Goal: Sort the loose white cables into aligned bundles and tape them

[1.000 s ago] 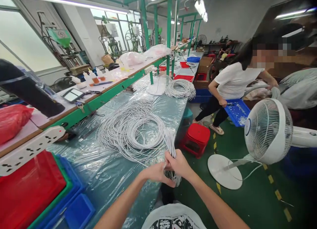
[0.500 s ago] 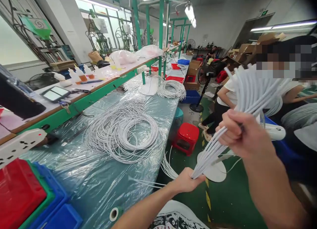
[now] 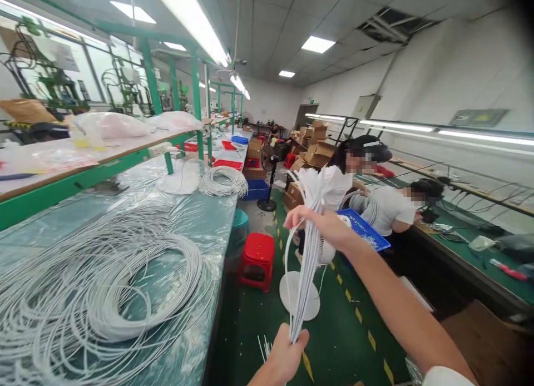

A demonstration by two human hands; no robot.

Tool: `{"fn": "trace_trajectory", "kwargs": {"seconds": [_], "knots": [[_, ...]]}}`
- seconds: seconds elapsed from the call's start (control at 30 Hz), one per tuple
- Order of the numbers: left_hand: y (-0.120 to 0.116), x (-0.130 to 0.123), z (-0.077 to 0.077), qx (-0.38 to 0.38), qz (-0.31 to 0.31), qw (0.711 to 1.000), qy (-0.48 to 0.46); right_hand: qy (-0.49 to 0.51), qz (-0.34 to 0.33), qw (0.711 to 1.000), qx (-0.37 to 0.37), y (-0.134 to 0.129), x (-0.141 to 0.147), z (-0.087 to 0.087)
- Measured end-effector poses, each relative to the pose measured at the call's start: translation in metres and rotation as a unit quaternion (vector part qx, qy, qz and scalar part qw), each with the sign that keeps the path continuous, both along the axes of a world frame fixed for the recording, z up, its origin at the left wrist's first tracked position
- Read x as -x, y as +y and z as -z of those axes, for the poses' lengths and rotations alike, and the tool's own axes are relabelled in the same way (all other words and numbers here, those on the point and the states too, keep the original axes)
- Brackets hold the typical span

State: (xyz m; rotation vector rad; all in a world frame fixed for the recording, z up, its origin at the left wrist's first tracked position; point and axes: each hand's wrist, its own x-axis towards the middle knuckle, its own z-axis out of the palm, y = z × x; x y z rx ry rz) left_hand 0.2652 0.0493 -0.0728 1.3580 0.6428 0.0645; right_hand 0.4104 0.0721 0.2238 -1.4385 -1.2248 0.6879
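Ahead of me, over the aisle, a bundle of thin white cables [image 3: 307,263] stands nearly upright, its upper ends fanned out. My left hand [image 3: 287,350] is closed round the lower part of the bundle. Higher up, my right hand [image 3: 315,222] wraps round the cables just below the fanned ends. One cable bows out to the left, away from the others. Large loose coils of similar white cable [image 3: 183,313] lie on the plastic-covered table [image 3: 212,252] to my left. A few more cable ends [image 3: 263,347] show beside my left wrist.
A red stool [image 3: 256,258] and a teal stool stand by the table edge. Beyond my hands are a white fan with a round base [image 3: 292,297] and a blue tray [image 3: 367,230]. Two people sit at the right bench. A smaller cable coil [image 3: 223,181] lies farther along the table.
My view has turned right and up. The cable bundle has swung from slanted to nearly upright, my left hand now below my right. One cable now bows out from the bundle.
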Motion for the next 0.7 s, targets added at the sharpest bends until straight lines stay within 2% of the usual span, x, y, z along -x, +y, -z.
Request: {"fn": "trace_trajectory", "kwargs": {"seconds": [0.07,0.13,0.27,0.33,0.43,0.5,0.6,0.7], "knots": [[-0.007,-0.003,0.015,-0.024,0.018,0.999,0.023,0.154,-0.042,0.987,0.023,0.003,0.017,0.008],[-0.011,-0.005,0.024,-0.043,0.04,0.998,0.037,0.243,-0.062,0.967,0.049,0.005,0.032,0.014],[-0.002,-0.006,0.025,-0.059,0.034,0.996,0.048,0.259,-0.078,0.961,0.06,0.004,0.045,0.018],[0.011,-0.002,0.017,-0.091,0.026,0.995,0.038,0.262,-0.07,0.961,0.046,0.003,0.045,0.018],[0.035,0.008,-0.002,-0.134,0.095,0.986,-0.017,0.27,-0.069,0.96,0.037,0.004,0.044,0.021],[0.048,0.013,-0.017,-0.134,0.126,0.981,-0.067,0.277,-0.068,0.958,0.032,0.006,0.046,0.025],[0.059,0.012,-0.036,-0.127,0.076,0.983,-0.111,0.3,-0.066,0.951,0.017,0.011,0.055,0.03],[0.06,0.005,-0.045,-0.146,0.008,0.984,-0.104,0.326,-0.05,0.944,-0.019,0.017,0.064,0.031]]}}
